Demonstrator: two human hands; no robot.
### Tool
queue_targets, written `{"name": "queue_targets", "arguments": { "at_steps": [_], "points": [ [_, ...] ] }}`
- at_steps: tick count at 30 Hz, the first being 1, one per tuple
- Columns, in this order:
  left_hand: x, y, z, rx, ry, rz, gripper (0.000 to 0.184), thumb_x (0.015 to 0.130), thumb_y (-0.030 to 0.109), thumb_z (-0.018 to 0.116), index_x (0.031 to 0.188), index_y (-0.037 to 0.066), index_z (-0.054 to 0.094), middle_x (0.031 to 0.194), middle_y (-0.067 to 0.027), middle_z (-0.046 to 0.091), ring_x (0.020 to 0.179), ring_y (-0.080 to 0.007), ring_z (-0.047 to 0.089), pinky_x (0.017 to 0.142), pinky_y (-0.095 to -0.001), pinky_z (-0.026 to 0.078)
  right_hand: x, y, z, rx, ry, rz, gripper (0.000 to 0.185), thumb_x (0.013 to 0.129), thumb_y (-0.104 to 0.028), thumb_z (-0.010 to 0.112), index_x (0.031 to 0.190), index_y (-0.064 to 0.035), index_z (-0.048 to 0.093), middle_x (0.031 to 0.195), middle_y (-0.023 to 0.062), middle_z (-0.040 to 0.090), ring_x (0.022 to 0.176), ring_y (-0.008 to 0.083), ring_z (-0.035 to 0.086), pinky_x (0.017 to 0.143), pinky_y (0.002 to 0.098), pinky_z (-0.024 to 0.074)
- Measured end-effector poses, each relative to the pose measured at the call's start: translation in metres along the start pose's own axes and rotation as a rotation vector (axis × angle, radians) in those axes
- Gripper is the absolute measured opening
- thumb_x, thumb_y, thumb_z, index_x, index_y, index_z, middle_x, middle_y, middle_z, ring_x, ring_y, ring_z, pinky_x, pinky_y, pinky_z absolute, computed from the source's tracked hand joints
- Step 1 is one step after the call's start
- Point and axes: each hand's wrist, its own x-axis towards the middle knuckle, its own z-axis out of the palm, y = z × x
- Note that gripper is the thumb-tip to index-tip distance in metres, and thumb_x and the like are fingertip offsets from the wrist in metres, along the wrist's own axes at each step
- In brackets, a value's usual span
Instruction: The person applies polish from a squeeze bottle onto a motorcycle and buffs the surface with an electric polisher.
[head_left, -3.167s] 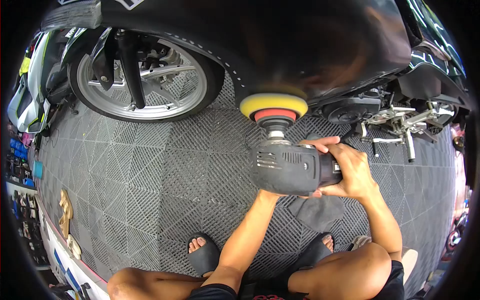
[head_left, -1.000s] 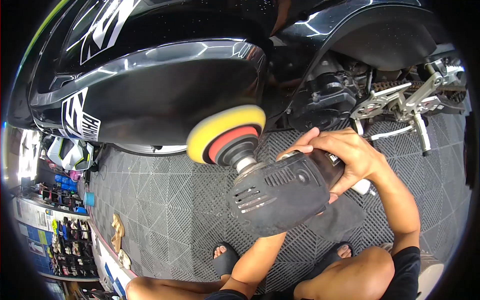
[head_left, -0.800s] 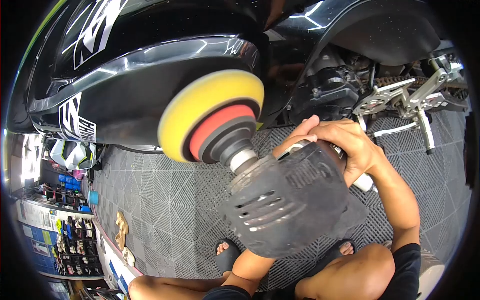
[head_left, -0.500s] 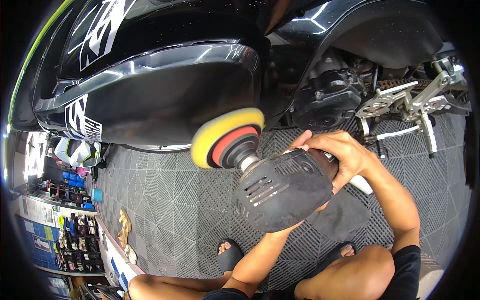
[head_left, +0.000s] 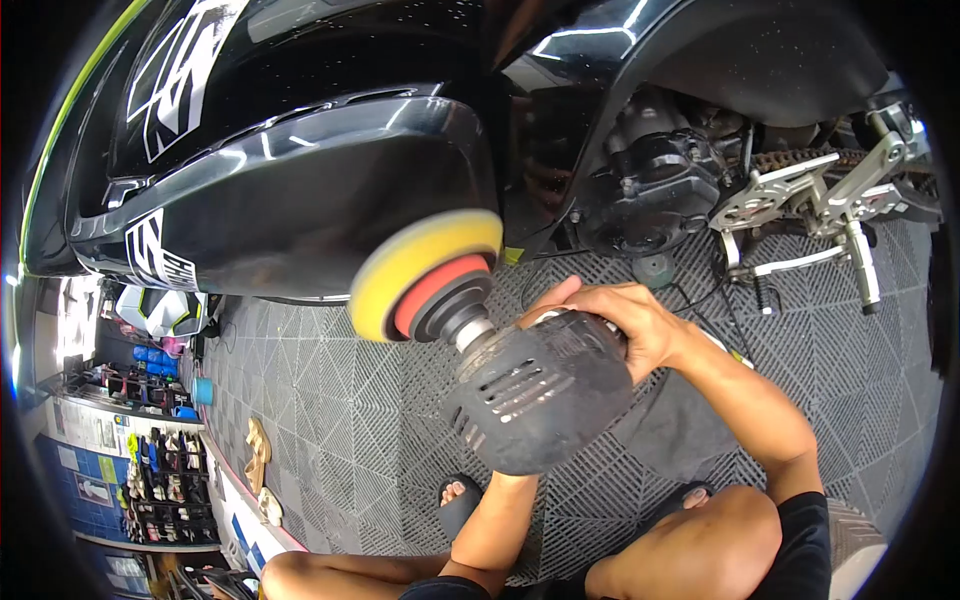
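A dark, dusty polisher is in front of me, its round yellow foam pad blurred at the rim as if spinning. The pad is against, or very close to, the lower part of the black motorcycle fairing; exact contact is hard to see. My right hand is wrapped round the polisher's rear end, thumb and fingers over the top. From below, my left hand grips the polisher's body; only the wrist shows, the fingers being hidden behind the tool. A red and black backing plate sits behind the foam.
The engine and silver footpeg bracket are at the upper right. A dark cloth lies on the grey grid floor. Tan sandals and a rack of small items are at the left. A cable runs behind my right wrist.
The polisher and both hands have shifted slightly left, the pad now lying further left along the fairing's lower edge. My view has moved a little too.
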Motion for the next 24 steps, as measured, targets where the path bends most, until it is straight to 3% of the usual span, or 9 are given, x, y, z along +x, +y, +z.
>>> {"name": "queue_targets", "arguments": {
  "at_steps": [9, 12, 13, 15, 16, 17, 18, 20, 24],
  "points": [
    [-0.024, -0.021, -0.018, -0.019, 0.054, -0.107, 0.082, 0.061, 0.013, 0.088, 0.132, 0.009, 0.047, 0.146, -0.0178, 0.038, 0.128, -0.0272, 0.045, 0.104, -0.0416, 0.043, -0.019, 0.028, 0.043, 0.058, 0.039, 0.102, 0.096, 0.054, -0.064, 0.079, 0.119, 0.0019, 0.054, 0.100, 0.0201, 0.064, 0.091, 0.0363, 0.067, 0.076, 0.0412, 0.0539],
    [-0.021, -0.020, -0.022, 0.038, 0.030, -0.052, 0.077, 0.064, 0.015, 0.086, 0.131, 0.008, 0.049, 0.145, -0.0189, 0.039, 0.129, -0.0283, 0.044, 0.104, -0.0413, 0.042, -0.015, 0.024, 0.045, 0.035, 0.079, 0.026, 0.069, 0.066, -0.030, 0.084, 0.118, 0.0028, 0.053, 0.103, 0.0187, 0.067, 0.090, 0.0362, 0.068, 0.077, 0.0423, 0.0548],
    [-0.018, -0.018, -0.023, 0.076, 0.015, -0.026, 0.075, 0.065, 0.016, 0.085, 0.131, 0.008, 0.050, 0.145, -0.0193, 0.040, 0.129, -0.0287, 0.044, 0.104, -0.0410, 0.042, -0.011, 0.021, 0.043, 0.032, 0.083, 0.009, 0.066, 0.068, -0.030, 0.083, 0.118, 0.0026, 0.053, 0.103, 0.0191, 0.067, 0.090, 0.0362, 0.068, 0.077, 0.0423, 0.0547],
    [-0.008, -0.010, -0.018, 0.114, 0.045, 0.064, 0.050, 0.079, 0.017, 0.071, 0.124, 0.004, 0.053, 0.134, -0.0159, 0.050, 0.126, -0.0270, 0.048, 0.106, -0.0391, 0.040, -0.004, 0.015, 0.037, 0.029, 0.092, -0.018, 0.061, 0.072, -0.028, 0.080, 0.118, 0.0024, 0.053, 0.102, 0.0198, 0.067, 0.089, 0.0362, 0.068, 0.077, 0.0422, 0.0545],
    [-0.005, -0.007, -0.016, 0.131, 0.061, 0.109, 0.039, 0.086, 0.018, 0.063, 0.121, 0.003, 0.055, 0.129, -0.0141, 0.055, 0.124, -0.0261, 0.050, 0.107, -0.0381, 0.039, -0.003, 0.017, 0.035, 0.025, 0.097, -0.035, 0.074, 0.065, -0.043, 0.078, 0.118, 0.0029, 0.053, 0.102, 0.0198, 0.066, 0.091, 0.0364, 0.068, 0.078, 0.0417, 0.0541],
    [-0.004, -0.003, -0.020, 0.082, 0.027, 0.056, 0.049, 0.083, 0.023, 0.069, 0.125, 0.004, 0.054, 0.136, -0.0177, 0.049, 0.127, -0.0268, 0.047, 0.106, -0.0386, 0.039, -0.001, 0.019, 0.033, 0.020, 0.103, -0.052, 0.088, 0.058, -0.057, 0.076, 0.119, 0.0034, 0.053, 0.102, 0.0198, 0.065, 0.093, 0.0366, 0.067, 0.078, 0.0412, 0.0537],
    [-0.003, 0.001, -0.024, 0.036, -0.005, 0.002, 0.059, 0.079, 0.027, 0.074, 0.129, 0.006, 0.052, 0.142, -0.0212, 0.043, 0.130, -0.0275, 0.044, 0.105, -0.0391, 0.039, -0.001, 0.020, 0.034, 0.009, 0.116, -0.060, 0.093, 0.056, -0.062, 0.075, 0.119, 0.0035, 0.053, 0.102, 0.0200, 0.065, 0.093, 0.0365, 0.066, 0.078, 0.0412, 0.0537],
    [-0.003, 0.000, -0.024, 0.026, 0.001, -0.035, 0.062, 0.077, 0.026, 0.076, 0.130, 0.006, 0.051, 0.143, -0.0202, 0.042, 0.129, -0.0270, 0.044, 0.105, -0.0392, 0.040, -0.002, 0.020, 0.037, -0.012, 0.143, -0.075, 0.103, 0.053, -0.073, 0.072, 0.119, 0.0038, 0.053, 0.101, 0.0203, 0.064, 0.092, 0.0364, 0.066, 0.077, 0.0412, 0.0536],
    [-0.010, -0.006, -0.022, 0.041, -0.019, -0.070, 0.075, 0.068, 0.019, 0.083, 0.132, 0.007, 0.048, 0.145, -0.0172, 0.039, 0.129, -0.0262, 0.044, 0.104, -0.0398, 0.041, -0.014, 0.026, 0.047, -0.021, 0.148, -0.028, 0.101, 0.056, -0.072, 0.073, 0.119, 0.0041, 0.052, 0.100, 0.0209, 0.064, 0.090, 0.0370, 0.066, 0.076, 0.0421, 0.0539]
  ]
}}
